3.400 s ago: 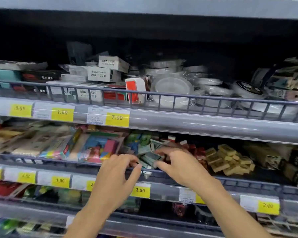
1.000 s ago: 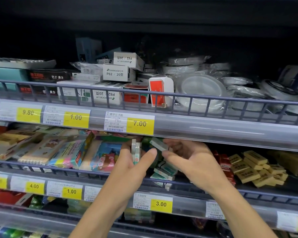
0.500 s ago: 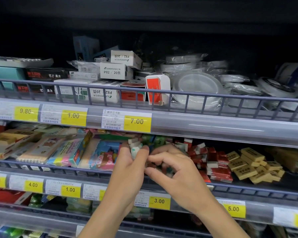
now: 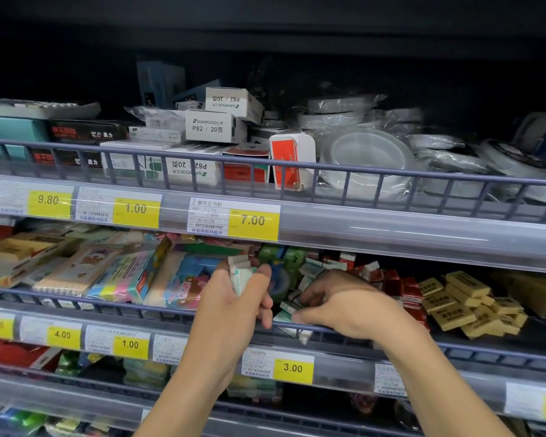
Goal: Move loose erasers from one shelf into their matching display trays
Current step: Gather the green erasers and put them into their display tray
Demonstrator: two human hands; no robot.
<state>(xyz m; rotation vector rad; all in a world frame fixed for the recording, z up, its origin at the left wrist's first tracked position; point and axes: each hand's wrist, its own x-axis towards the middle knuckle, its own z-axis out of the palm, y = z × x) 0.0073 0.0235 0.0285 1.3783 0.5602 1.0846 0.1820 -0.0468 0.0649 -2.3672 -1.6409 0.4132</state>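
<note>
Pale erasers (image 4: pixel 241 272) stay stacked in the gripping left hand (image 4: pixel 234 305); right hand (image 4: pixel 344 305), now lower at 3 o'clock, pinches a loose eraser (image 4: pixel 289 307).

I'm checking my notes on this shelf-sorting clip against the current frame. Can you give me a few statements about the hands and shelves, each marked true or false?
1. The left hand grips a small stack of pale erasers. True.
2. The right hand is up on the top shelf. False: it is down among the loose erasers on the middle shelf.
3. Tan erasers lie right of the red ones. True.
4. The price tag below the hands reads 7.00. False: it reads 3.00.
</note>
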